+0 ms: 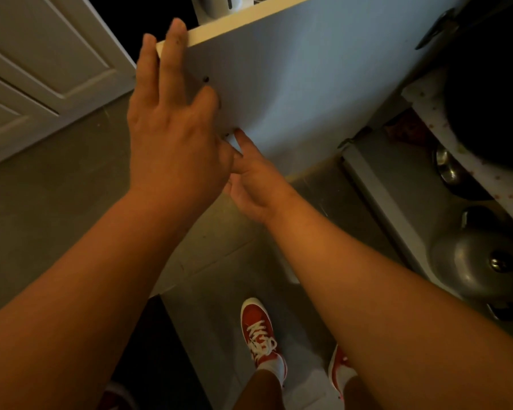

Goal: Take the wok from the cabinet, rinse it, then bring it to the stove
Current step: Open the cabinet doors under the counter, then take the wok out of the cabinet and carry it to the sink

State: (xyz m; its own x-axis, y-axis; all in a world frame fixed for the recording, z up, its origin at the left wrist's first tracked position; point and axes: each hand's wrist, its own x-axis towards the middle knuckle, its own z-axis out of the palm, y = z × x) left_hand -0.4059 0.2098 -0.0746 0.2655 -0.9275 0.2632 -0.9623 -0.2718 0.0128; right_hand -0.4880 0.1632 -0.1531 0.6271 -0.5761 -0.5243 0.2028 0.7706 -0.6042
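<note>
From the head camera, looking steeply down, both hands are on an open cabinet door [293,84]. The left hand [172,137] lies flat against the door's inner face, its fingers [175,45] spread and straight, the tips reaching the top corner edge; it presses rather than grips. The right hand [255,184] sits just below and right of the left-hand fingers, palm turned up, one finger touching the door's lower edge. Whether it hooks that edge or only rests there cannot be told, as the left hand covers part of it.

Far to the right of both sets of fingers, inside the cabinet, a large dark round vessel [492,108] sits on a shelf with a speckled liner [427,113]. By its shape it is probably the wok, though it is in deep shadow and cut off by the frame's edge. Neither hand is near it.

As for progress, I judge the task barely begun: the door stands open, but the wok is not yet lifted out, and the rinsing and the carry to the stove are all left.

Below the shelf, metal lids [480,267] and bowls lie dim and half hidden. No sink or stove is in view. A red shoe [258,332] stands on the floor beneath the fingers.
</note>
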